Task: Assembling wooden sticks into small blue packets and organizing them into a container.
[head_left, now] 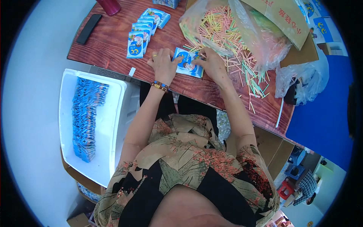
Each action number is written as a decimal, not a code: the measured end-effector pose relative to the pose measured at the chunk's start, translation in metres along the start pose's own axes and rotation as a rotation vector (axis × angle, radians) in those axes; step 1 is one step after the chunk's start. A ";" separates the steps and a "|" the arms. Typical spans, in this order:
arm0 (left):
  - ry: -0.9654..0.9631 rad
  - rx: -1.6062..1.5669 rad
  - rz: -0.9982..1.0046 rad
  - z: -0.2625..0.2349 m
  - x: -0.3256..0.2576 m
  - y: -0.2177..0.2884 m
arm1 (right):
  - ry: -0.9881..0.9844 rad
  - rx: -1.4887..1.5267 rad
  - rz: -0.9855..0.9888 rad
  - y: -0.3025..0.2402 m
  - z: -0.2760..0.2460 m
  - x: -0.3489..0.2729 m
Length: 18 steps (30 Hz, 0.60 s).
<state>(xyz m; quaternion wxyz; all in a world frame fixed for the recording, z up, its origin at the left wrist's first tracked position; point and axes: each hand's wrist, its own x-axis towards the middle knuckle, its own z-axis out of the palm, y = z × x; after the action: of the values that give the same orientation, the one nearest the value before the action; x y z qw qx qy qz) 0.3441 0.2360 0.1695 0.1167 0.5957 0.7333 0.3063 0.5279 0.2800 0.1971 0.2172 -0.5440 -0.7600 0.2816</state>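
Observation:
A blue and white packet (188, 62) lies flat on the brown wooden table (113, 45). My left hand (163, 65) presses on its left end, fingers spread, a beaded bracelet at the wrist. My right hand (212, 62) rests on the packet's right end with the fingertips pinched together at its upper edge, next to a heap of thin coloured straws (230, 41). Whether a straw is between those fingers cannot be seen.
A row of overlapping blue packets (145, 30) lies to the left. A white foam box (113, 125) below the table edge holds a stack of blue packets (86, 117). Clear plastic bags (264, 41), a cardboard box (281, 17), a black phone (89, 28) and a red cup (109, 5) stand around.

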 end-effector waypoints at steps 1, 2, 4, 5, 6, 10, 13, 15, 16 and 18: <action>0.002 0.009 0.005 -0.001 0.000 -0.001 | 0.006 0.086 0.035 -0.001 -0.001 0.001; 0.056 0.071 0.081 -0.001 -0.001 -0.001 | 0.009 0.094 0.032 -0.003 -0.001 0.002; 0.109 0.136 0.161 -0.005 -0.001 -0.002 | 0.103 0.076 -0.109 -0.005 -0.001 0.002; 0.140 0.160 0.191 -0.007 -0.001 -0.001 | 0.106 0.080 -0.108 -0.005 -0.001 0.003; 0.171 0.183 0.220 -0.009 -0.002 0.000 | 0.133 0.118 -0.145 -0.005 -0.001 0.004; 0.318 0.134 0.195 -0.013 -0.002 0.005 | -0.106 0.410 -0.202 0.002 -0.009 0.016; 0.076 -0.638 0.059 -0.016 0.001 0.002 | -0.227 0.709 -0.090 -0.010 -0.014 0.019; -0.145 -1.109 -0.197 -0.016 -0.002 -0.002 | -0.188 0.788 -0.073 -0.018 -0.009 0.016; -0.142 -1.112 -0.197 -0.018 -0.003 0.000 | -0.146 0.869 -0.053 -0.020 -0.006 0.014; -0.102 -1.382 -0.283 -0.020 -0.008 0.005 | -0.188 0.931 -0.007 -0.018 0.002 0.010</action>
<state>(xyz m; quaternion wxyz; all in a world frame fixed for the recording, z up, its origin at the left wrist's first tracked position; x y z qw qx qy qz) 0.3393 0.2226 0.1865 0.5409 0.2979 0.4349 0.6554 0.5112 0.2843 0.2079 0.3691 -0.3583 -0.5714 0.6394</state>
